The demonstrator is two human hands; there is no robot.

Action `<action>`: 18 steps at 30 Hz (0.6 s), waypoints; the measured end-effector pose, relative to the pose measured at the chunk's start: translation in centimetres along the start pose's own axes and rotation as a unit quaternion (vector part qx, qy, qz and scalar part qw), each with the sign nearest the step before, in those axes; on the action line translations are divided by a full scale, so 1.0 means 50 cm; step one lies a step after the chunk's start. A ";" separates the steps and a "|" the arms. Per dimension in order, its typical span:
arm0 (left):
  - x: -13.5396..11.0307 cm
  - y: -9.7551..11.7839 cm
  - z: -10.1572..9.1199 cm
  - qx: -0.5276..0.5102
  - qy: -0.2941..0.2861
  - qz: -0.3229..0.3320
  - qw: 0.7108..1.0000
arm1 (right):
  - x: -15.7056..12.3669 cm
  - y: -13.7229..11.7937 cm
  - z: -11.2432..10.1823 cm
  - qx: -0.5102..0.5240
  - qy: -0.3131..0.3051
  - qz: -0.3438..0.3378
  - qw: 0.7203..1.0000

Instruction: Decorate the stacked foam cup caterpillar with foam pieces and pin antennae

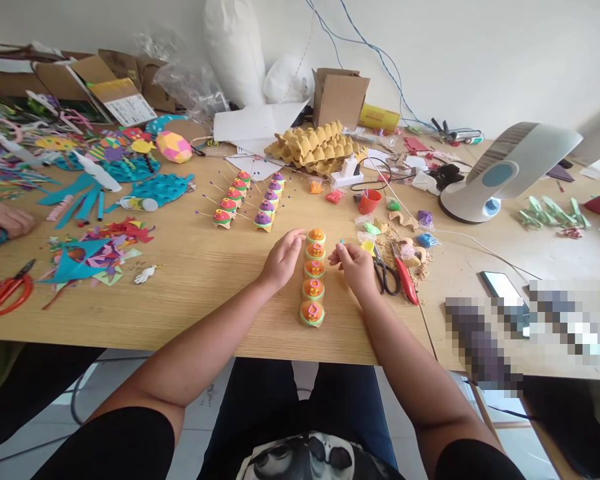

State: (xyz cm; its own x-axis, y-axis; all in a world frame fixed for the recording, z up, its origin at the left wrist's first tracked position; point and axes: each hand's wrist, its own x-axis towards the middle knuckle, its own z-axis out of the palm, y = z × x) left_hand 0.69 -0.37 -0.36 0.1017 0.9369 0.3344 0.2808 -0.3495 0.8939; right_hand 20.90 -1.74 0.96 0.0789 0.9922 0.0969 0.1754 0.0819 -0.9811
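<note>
Five-domed orange strip [314, 269], green-edged, partly pink-trimmed

There are three decorated strips [314, 269], one fan [505, 170], one red cup [370, 202].

Left hand [283, 259] loosely curved, just left of an orange five-domed egg-carton strip [314, 268]; on its right, the right hand [354, 265] pinches a tiny blue bit [342, 241]! Farther off and left stand red [230, 202] and purple strips [269, 203]. Black-handled scissors [387, 277] lie right, a white fan [505, 175] farther right, egg trays [310, 143] piled at the far side.
</note>
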 end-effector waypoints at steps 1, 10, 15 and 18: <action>0.000 0.002 0.000 -0.004 -0.015 0.006 1.000 | 0.001 0.003 0.001 -0.036 0.001 -0.023 0.999; -0.005 0.011 0.004 -0.014 -0.074 -0.010 0.997 | -0.002 0.025 0.007 -0.151 -0.048 -0.097 0.983; -0.010 0.015 0.001 0.003 -0.060 -0.014 0.998 | -0.009 0.008 0.007 -0.138 -0.017 -0.068 0.988; -0.011 0.017 -0.002 0.017 -0.027 -0.005 0.999 | -0.012 -0.009 0.008 -0.106 0.000 -0.071 0.992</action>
State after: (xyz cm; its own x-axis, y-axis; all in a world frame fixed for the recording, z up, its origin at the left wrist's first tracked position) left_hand 0.80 -1.18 0.25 0.1500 0.9398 0.3071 0.3135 -0.3398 0.8867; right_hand 20.38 -2.34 1.30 0.0392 0.9718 0.2327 0.3875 0.1998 -0.8999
